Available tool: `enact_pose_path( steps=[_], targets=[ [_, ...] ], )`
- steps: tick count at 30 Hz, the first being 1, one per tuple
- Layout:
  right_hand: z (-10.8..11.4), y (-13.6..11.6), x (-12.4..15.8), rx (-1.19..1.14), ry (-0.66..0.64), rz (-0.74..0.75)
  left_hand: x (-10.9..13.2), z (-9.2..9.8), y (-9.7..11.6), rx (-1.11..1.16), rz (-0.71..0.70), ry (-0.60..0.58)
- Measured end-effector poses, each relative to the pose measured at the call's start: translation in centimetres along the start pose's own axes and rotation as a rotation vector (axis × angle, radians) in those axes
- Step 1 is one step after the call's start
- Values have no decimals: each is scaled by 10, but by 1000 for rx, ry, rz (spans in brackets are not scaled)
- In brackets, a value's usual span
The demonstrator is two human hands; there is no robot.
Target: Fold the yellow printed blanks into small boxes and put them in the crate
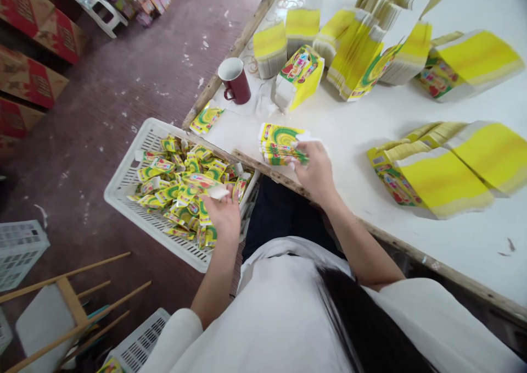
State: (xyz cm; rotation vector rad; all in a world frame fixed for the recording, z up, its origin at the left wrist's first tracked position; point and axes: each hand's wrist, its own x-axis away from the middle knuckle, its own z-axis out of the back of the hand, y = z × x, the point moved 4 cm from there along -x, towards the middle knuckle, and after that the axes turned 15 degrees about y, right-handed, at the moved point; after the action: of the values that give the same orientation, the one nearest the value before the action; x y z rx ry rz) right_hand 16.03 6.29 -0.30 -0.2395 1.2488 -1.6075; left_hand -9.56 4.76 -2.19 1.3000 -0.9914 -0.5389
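My left hand point(224, 213) is over the white plastic basket point(134, 197), its fingers closed on a small yellow carton point(203, 183) with a white end, slightly blurred. Beneath it, the basket holds many small yellow and green cartons point(164, 194), lying jumbled. On the table near its front edge, my right hand point(316, 170) grips the right end of a small stack of flat yellow cartons point(282, 137) with green swirls. White covers show on some fingertips of both hands.
A maroon mug point(239, 87) stands near the edge of the white table point(349, 142), with a flat carton point(206, 118) lying nearby. Several stacks of yellow cartons point(448, 175) fill its back and right. Left on the floor are a wooden chair point(69, 301), cardboard boxes point(53, 35) and a stool point(99, 7).
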Motion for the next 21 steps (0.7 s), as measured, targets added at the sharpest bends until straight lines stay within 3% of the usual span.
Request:
enact_pose_path(
  steps=[2, 4, 7, 10, 13, 17, 19, 21],
  targets=[
    [-1, 18, -18, 205, 93, 41, 4, -1, -13, 7, 213, -23],
    [-6, 30, -27, 307, 111, 72, 16, -8, -20, 0, 337, -80],
    [-13, 34, -32, 328, 72, 75, 34, -23, -22, -26, 332, -195],
    [-11, 21, -27, 261, 17, 22, 42, -40, -20, -53, 292, -315],
    [-9, -1, -5, 39, -96, -91, 43, -53, -12, -12, 196, -379],
    [-20, -35, 50, -501, -467, -301, 43, -62, 8, 72, -4, -344],
    [-24, -48, 71, -698, -515, -394, 42, -62, 15, 129, -60, -301],
    [-26, -56, 80, -754, -479, -422, 39, -61, 15, 93, -84, -288]
  ],
)
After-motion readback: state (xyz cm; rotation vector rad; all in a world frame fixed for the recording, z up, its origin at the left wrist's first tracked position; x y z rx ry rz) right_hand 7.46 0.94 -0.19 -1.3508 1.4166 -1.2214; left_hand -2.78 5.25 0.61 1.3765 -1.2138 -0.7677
